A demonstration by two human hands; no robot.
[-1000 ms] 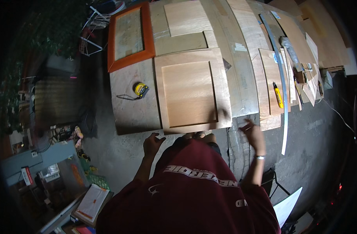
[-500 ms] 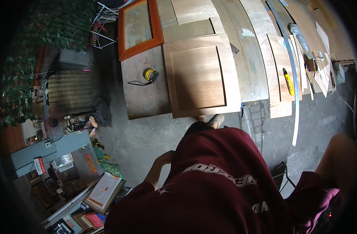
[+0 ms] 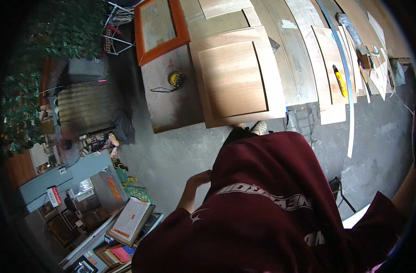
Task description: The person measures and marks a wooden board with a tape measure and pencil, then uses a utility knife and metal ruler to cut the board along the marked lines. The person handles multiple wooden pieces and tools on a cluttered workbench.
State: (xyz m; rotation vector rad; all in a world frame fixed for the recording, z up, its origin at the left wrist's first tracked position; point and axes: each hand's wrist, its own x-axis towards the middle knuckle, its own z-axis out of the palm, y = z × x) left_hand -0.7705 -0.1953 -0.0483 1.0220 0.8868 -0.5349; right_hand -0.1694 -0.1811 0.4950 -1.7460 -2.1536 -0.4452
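My left hand (image 3: 201,178) rests at my side against the hem of my dark red shirt (image 3: 262,191), and its fingers are hidden there. Only part of my right arm (image 3: 405,192) shows; it reaches out to the dark right rim and the hand is lost beyond it. In front of me a pale wooden panel door (image 3: 233,82) with a recessed centre lies on the workbench (image 3: 173,111), its near edge close to my feet. Left of the door are a yellow and black tape measure (image 3: 175,79) with a dark strap and an orange-brown wooden frame (image 3: 181,28).
To the right lie thin wood sheets (image 3: 328,59), a long metal straightedge (image 3: 350,132) overhanging the edge, and a yellow utility knife (image 3: 340,81). A standing fan (image 3: 68,144) and a cabinet of framed pictures (image 3: 126,223) are at left. A dark metal stand (image 3: 342,195) is near my right side.
The view has shifted, so the bench and door sit slightly higher in it. My right arm has swung farther out toward the right rim. The left hand stays at my side.
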